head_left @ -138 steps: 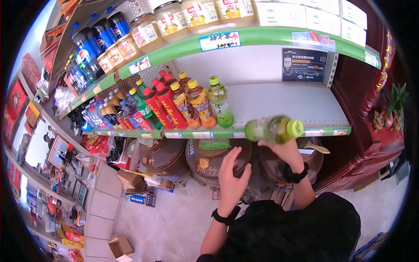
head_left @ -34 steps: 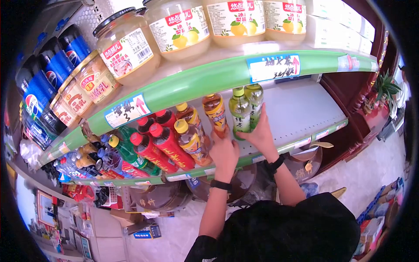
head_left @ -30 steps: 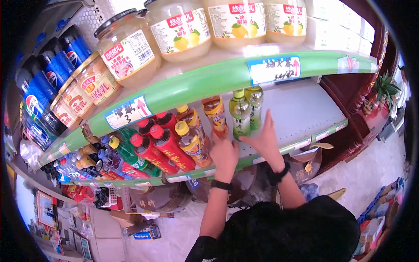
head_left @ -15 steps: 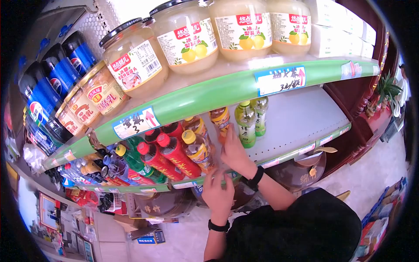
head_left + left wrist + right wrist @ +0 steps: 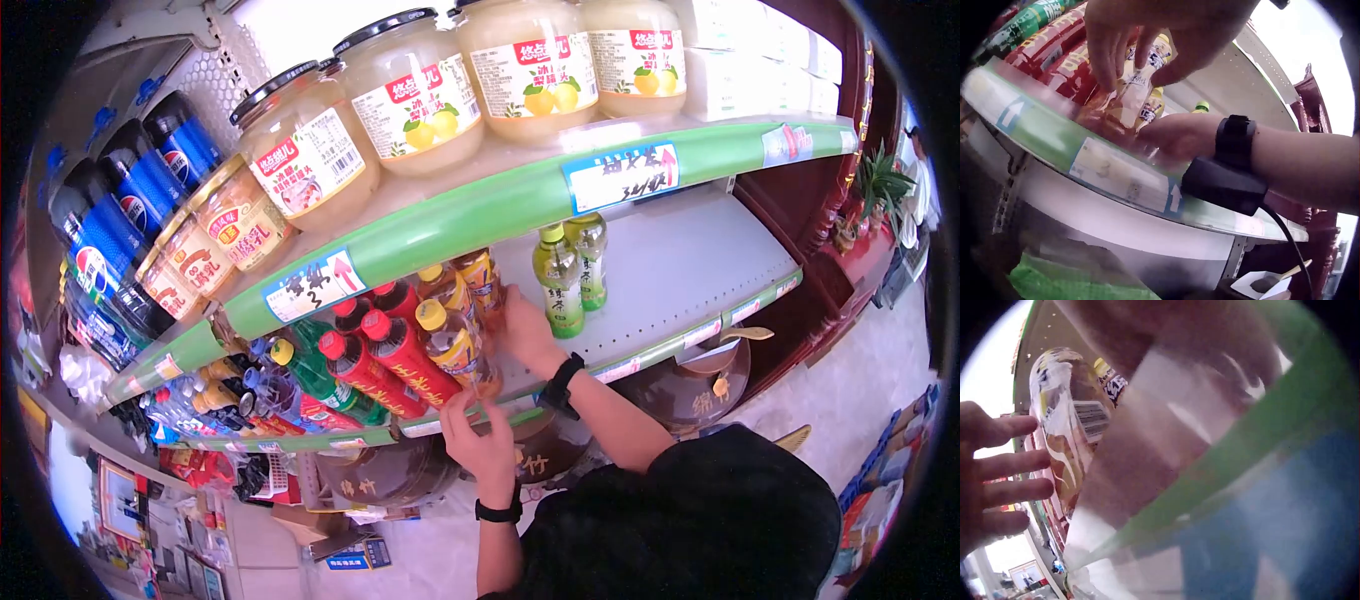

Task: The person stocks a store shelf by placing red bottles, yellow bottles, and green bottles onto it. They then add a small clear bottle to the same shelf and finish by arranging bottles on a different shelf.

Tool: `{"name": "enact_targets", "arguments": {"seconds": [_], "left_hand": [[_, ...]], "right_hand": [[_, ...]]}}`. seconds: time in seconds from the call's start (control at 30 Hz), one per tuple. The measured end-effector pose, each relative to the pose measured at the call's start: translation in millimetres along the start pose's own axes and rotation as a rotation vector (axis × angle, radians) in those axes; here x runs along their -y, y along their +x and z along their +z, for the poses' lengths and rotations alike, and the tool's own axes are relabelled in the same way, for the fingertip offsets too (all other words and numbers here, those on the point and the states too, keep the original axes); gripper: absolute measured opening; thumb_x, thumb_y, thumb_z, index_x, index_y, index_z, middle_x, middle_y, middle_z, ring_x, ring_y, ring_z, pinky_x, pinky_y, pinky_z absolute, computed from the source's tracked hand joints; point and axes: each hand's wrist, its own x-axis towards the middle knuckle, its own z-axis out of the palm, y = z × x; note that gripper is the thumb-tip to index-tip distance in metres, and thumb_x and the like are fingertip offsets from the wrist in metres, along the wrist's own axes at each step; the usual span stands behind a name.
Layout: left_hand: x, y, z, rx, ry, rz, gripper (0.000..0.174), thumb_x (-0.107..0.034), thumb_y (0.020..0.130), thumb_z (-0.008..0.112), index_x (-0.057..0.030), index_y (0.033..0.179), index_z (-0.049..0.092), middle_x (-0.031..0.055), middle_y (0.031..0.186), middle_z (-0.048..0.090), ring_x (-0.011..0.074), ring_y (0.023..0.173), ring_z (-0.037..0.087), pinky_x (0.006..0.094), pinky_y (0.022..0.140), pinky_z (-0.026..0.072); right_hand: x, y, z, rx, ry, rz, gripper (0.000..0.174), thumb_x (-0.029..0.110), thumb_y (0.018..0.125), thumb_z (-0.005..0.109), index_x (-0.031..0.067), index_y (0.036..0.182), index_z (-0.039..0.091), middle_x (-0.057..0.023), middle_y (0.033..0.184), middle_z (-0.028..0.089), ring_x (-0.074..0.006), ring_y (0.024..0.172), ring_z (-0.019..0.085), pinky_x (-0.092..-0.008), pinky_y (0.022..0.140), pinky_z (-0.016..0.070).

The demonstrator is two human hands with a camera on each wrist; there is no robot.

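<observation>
My right hand (image 5: 530, 338) grips an iced tea bottle (image 5: 478, 275) with an orange and yellow label low on its body, just behind the front row. Nearer the shelf edge stands a second iced tea bottle (image 5: 455, 345) with a yellow cap. My left hand (image 5: 480, 440) is at that front bottle's base, its fingertips right against it. In the right wrist view the left fingers (image 5: 1019, 464) are straight and spread. Two green tea bottles (image 5: 558, 285) stand upright to the right of my right hand, one behind the other.
Red-capped bottles (image 5: 390, 350) and a green bottle (image 5: 320, 370) crowd the left side. Above hangs the green front edge (image 5: 480, 200) of the upper shelf, carrying fruit jars (image 5: 415, 105). Brown lidded jars (image 5: 700, 385) stand below the shelf.
Earlier a green tea bottle was tilted in my right hand. Since then, my left hand let go of the rear iced tea bottle; my right hand took it and moved it left, closer to the row.
</observation>
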Motion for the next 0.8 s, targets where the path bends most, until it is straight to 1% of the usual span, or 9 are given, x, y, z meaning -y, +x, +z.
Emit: {"name": "enact_targets", "arguments": {"seconds": [0.07,0.17,0.27,0.37,0.47,0.57,0.67,0.77,0.8], "left_hand": [[2.3,-1.1,0.3,-0.004,-0.003,-0.007,0.028,-0.001,0.085,0.067,0.0002,0.112,0.061,0.0128,0.11,0.06,0.0236,0.095,0.063,0.0329,0.073,0.0554],[4.1,-0.8,4.8,0.016,-0.012,-0.005,0.028,-0.001,0.085,0.067,-0.0002,0.113,0.062,0.0153,0.118,0.058,0.0257,0.103,0.063,0.0332,0.076,0.0554],[3.8,-4.9,7.8,0.065,0.095,-0.021,0.037,-0.003,0.081,0.067,-0.0051,0.117,0.062,0.021,0.131,0.055,0.0392,0.115,0.058,0.0443,0.096,0.0473],[7.0,-8.2,7.3,0.106,0.116,0.031,0.038,-0.004,0.082,0.067,-0.0046,0.12,0.063,0.0221,0.136,0.053,0.0362,0.122,0.056,0.041,0.092,0.0514],[-0.5,-5.5,0.1,0.143,0.117,0.032,0.038,-0.005,0.08,0.069,-0.0046,0.118,0.064,0.0227,0.138,0.052,0.0388,0.124,0.055,0.043,0.099,0.0475],[3.9,-9.5,2.5,0.132,0.1,0.018,0.036,-0.007,0.079,0.071,-0.0072,0.115,0.067,0.0219,0.141,0.05,0.0376,0.121,0.058,0.0433,0.1,0.0468],[2.0,-12.5,2.9,0.148,0.122,-0.001,0.035,-0.007,0.079,0.071,-0.0069,0.114,0.068,0.022,0.143,0.049,0.0374,0.122,0.058,0.0428,0.101,0.0472],[-2.7,-14.8,4.7,0.161,0.178,0.0,0.033,-0.007,0.079,0.071,-0.0064,0.112,0.069,0.0219,0.145,0.048,0.0371,0.124,0.057,0.0428,0.101,0.0468],[-5.5,-15.7,5.5,0.15,0.166,0.001,0.03,-0.006,0.08,0.071,-0.0044,0.11,0.069,0.0216,0.143,0.049,0.0367,0.123,0.058,0.043,0.102,0.0467]], "right_hand": [[-15.6,8.6,11.7,-0.052,0.012,-0.079,0.048,0.019,0.084,0.073,-0.0053,0.114,0.044,-0.0231,0.086,0.069,-0.0426,0.089,0.068,-0.0475,0.076,0.0545],[-32.8,24.2,27.6,-0.019,0.106,-0.158,0.048,0.018,0.085,0.071,-0.0045,0.118,0.044,-0.0247,0.094,0.069,-0.0426,0.091,0.067,-0.0475,0.078,0.0541],[-14.4,29.7,14.7,0.096,0.026,-0.078,0.044,0.015,0.087,0.069,-0.0025,0.121,0.046,-0.0236,0.098,0.07,-0.0413,0.094,0.068,-0.0462,0.08,0.0544],[-36.1,46.6,40.4,0.055,0.179,-0.206,0.043,0.02,0.087,0.067,0.0001,0.121,0.05,-0.0262,0.097,0.068,-0.0469,0.095,0.064,-0.0525,0.082,0.0507],[-39.4,52.4,40.7,0.123,0.256,-0.163,0.047,0.025,0.086,0.07,0.0019,0.123,0.053,-0.025,0.104,0.069,-0.0449,0.1,0.064,-0.05,0.085,0.0514],[-32.8,56.3,33.1,0.212,0.15,-0.156,0.042,0.011,0.088,0.064,0.0045,0.128,0.052,-0.0188,0.112,0.07,-0.0351,0.102,0.069,-0.042,0.086,0.0543],[-32.0,57.0,29.7,0.238,0.124,-0.173,0.045,0.013,0.089,0.062,0.0037,0.131,0.051,-0.0191,0.114,0.069,-0.0349,0.103,0.068,-0.0416,0.087,0.0541],[-25.2,55.2,19.1,0.342,0.179,-0.155,0.049,0.016,0.089,0.062,0.0035,0.135,0.05,-0.0199,0.117,0.068,-0.0362,0.105,0.067,-0.0432,0.088,0.0539],[-29.3,53.7,22.3,0.27,0.11,-0.175,0.049,0.016,0.089,0.061,0.0032,0.136,0.049,-0.0201,0.116,0.068,-0.036,0.105,0.067,-0.0431,0.087,0.0539]]}}
